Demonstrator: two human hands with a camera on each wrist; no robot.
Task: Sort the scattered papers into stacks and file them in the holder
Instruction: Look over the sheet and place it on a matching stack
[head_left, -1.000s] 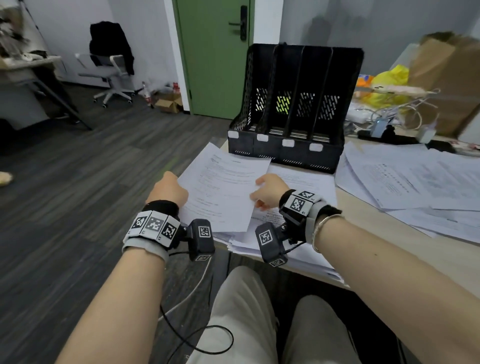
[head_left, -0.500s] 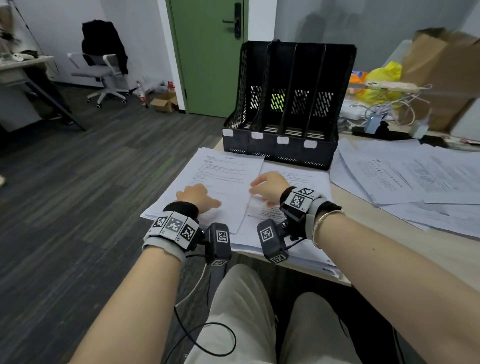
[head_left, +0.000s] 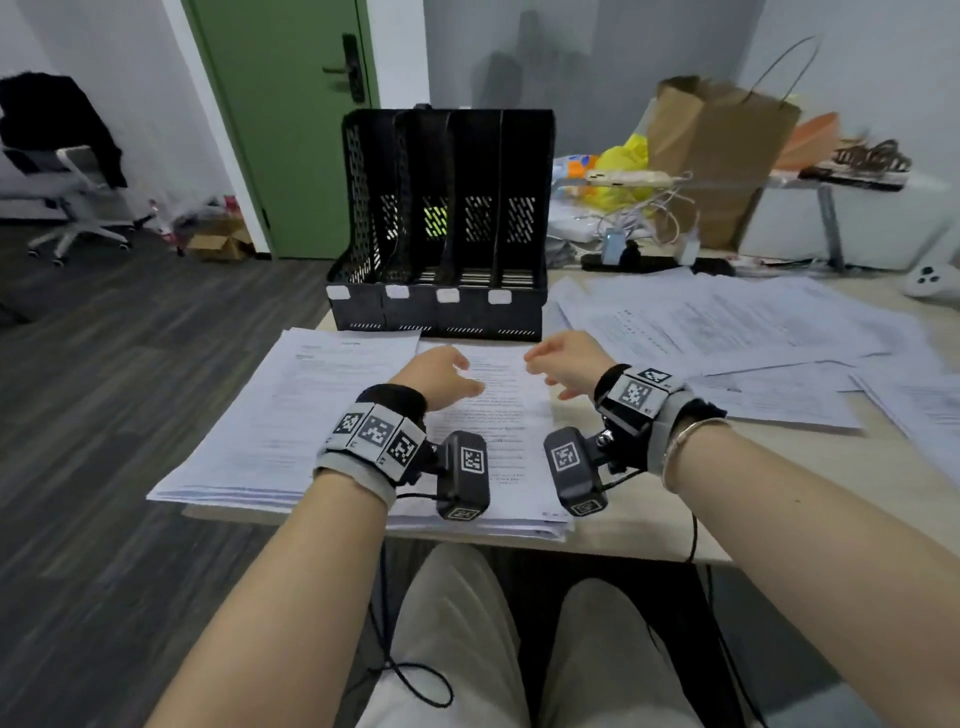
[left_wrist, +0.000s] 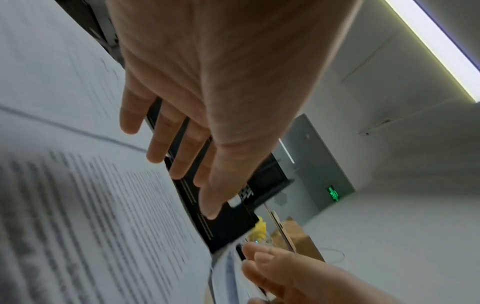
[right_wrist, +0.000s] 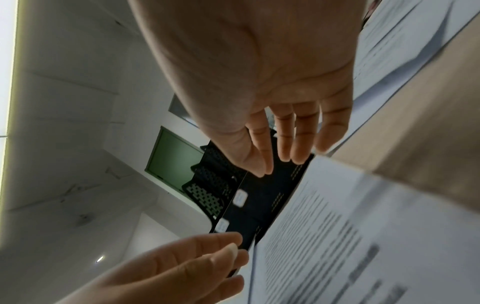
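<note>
Left hand (head_left: 439, 376): raised just above the printed sheets, fingers straight and loosely spread, holding nothing.
Right hand (head_left: 566, 364): level with the left and a little apart from it, fingers relaxed and only slightly bent, likewise empty.
Left stack (head_left: 291, 415): under and outward of the left hand, several sheets deep, its near corner hanging past the desk (head_left: 810, 488) edge.
Middle stack (head_left: 498, 415): directly below and between both hands, top sheet printed, layered edges showing on the near side.
Scattered papers (head_left: 727, 332): well out to the right of the right hand, fanned and overlapping, not yet squared.
Holder (head_left: 441, 228): straight ahead of the fingertips, just beyond the far edges of the two stacks; four upright slots, apparently without papers in them.
Handling: probably light, thin and floppy; single sheets likely to slide over one another and fan out if lifted from one corner only.
Where to grip: best judged at the two long side edges of the middle stack, thumbs on top and fingers slipped beneath, pinching the whole thickness at once.
Caution: squaring the edges against the desk before lifting should help; entering a slot short edge first and held vertical should keep the sheets from buckling.
Overhang: left stack perhaps easy to nudge off the desk edge.
</note>
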